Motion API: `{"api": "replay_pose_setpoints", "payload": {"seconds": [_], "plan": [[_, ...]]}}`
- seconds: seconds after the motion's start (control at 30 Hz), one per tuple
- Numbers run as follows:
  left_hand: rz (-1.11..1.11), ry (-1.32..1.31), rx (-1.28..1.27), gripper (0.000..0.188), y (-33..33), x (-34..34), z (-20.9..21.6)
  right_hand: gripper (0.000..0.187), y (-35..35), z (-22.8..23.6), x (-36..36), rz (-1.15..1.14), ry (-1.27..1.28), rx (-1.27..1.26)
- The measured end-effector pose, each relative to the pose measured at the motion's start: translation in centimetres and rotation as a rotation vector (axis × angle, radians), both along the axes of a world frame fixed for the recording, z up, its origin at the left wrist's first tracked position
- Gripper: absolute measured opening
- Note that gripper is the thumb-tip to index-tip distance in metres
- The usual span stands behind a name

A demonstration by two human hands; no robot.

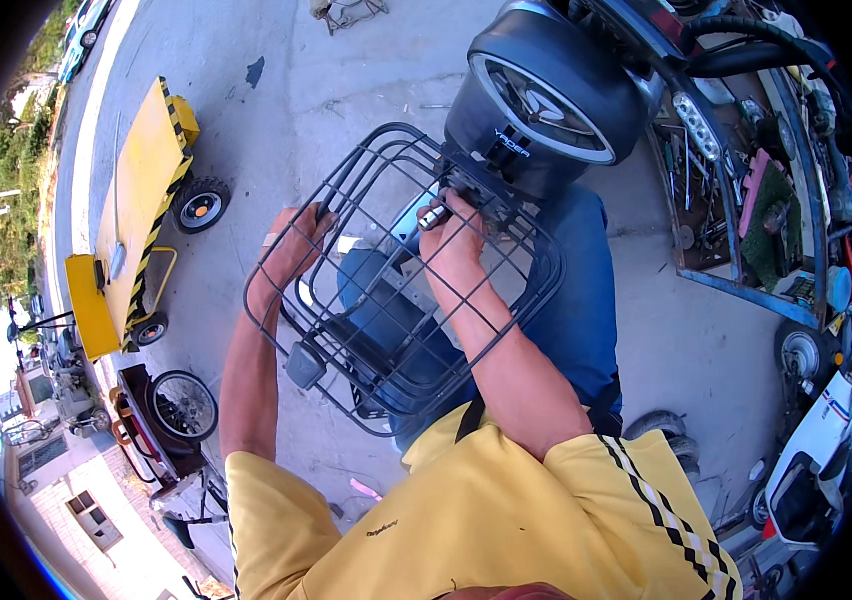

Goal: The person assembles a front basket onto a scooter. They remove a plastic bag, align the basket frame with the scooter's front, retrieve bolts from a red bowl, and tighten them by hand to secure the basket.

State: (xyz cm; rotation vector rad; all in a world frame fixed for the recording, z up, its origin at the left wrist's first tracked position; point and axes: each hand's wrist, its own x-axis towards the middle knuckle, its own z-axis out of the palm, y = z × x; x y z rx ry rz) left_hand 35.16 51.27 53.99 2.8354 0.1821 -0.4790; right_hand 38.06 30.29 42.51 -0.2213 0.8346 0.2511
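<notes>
A black wire basket (378, 282) is between my arms, its far side against the dark front of an electric scooter (536, 95). My left hand (296, 243) is closed around the wires at the basket's left side. Reaching inside the basket, my right hand (454, 238) grips a short silver cylindrical metal tool (433, 217) near the bracket (481, 180) at the scooter's front. The tool's far end is hidden, so its exact kind does not show. A grey rounded lamp or reflector (306, 366) sits on the basket's near left corner.
On the right, a metal-framed rack (691, 270) holds tools and parts; a white-and-black scooter body (826, 440) lies below it. A yellow flat cart (136, 190) stands at left, above a parked three-wheeler (161, 425). Tyres (661, 430) lie by my right side.
</notes>
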Motion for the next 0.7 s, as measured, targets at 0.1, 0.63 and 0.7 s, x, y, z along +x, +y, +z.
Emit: {"api": "replay_pose_setpoints", "payload": {"seconds": [0.1,0.63,0.7], "plan": [[-0.048,-0.039,-0.011,0.037,-1.0,0.1,0.2,0.014,-0.3,0.2,-0.5,-0.008,-0.043,-0.078],[0.081,-0.057,-0.072,0.029,-1.9,-1.4,-1.2,0.016,-2.2,2.8,-0.6,0.246,-0.087,-0.135],[0.07,-0.096,-0.13,0.028,-1.5,-1.5,-2.1,0.019,-2.5,3.3,-0.6,0.259,-0.078,-0.194]]}}
